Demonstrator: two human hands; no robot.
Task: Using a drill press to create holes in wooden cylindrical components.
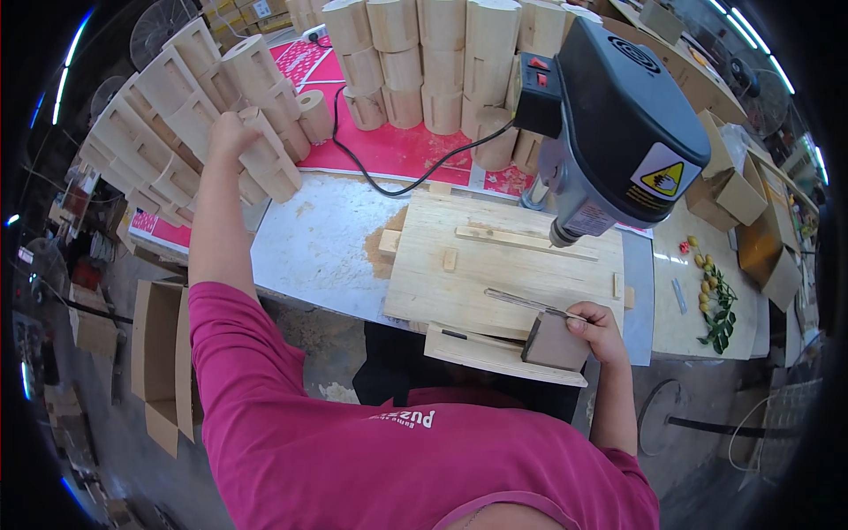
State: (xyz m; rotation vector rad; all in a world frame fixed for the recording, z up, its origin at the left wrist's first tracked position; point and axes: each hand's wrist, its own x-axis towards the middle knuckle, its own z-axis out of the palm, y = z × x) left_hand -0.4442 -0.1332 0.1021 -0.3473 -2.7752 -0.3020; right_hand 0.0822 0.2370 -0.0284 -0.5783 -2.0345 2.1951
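My left hand (233,134) is stretched out to the far left, closed round the upper end of a pale wooden block (268,161) with a slot cut in it; the fingertips are partly hidden. In my right hand (601,330) is a flat, squarish grey-brown block (556,340) with dark edges, like a sanding block. A thin dark-edged strip (521,299) runs leftward from that hand, and its end at the fingers is hidden. Under both lies a wooden board (424,265) with small wooden battens (526,242) fixed on top.
A dark drill press (632,115) overhangs the board's right side. Its black cable (380,187) crosses the table. Stacked wooden blocks (397,62) line the back and left. Yellow fruit on a leafy twig (712,291) lies right; an open carton (159,362) stands lower left.
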